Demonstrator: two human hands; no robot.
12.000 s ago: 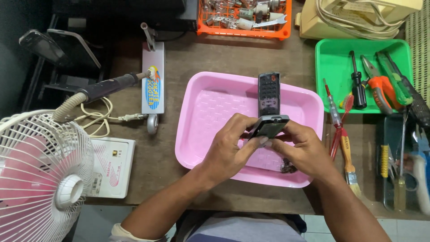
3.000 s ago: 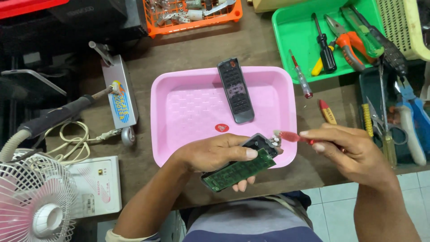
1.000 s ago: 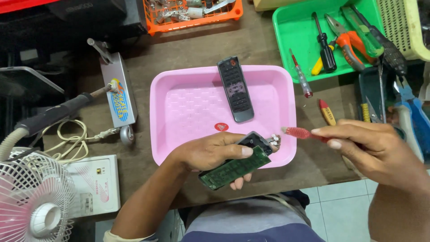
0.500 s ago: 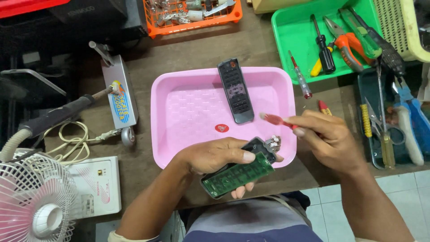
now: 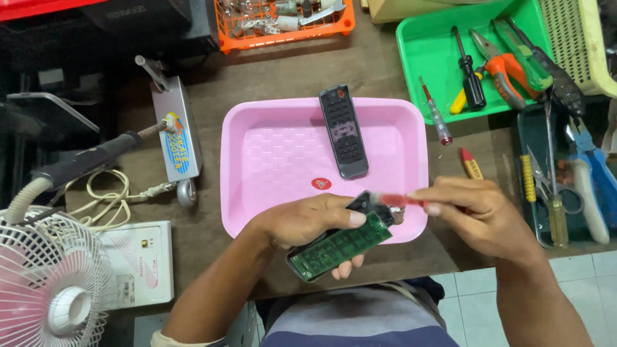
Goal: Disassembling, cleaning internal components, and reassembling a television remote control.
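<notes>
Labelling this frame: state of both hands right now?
Left hand: closed, holding the green circuit board in its dark shell.
Right hand: closed, holding a red-handled tool, its tip at the board's end.

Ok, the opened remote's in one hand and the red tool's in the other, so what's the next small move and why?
Probably ease the red-handled tool tip into the top end of the opened remote half. The left hand holds it steady with the green circuit board facing up, over the near edge of the pink tray, and the right hand has the tool's tip right at that end.
</notes>
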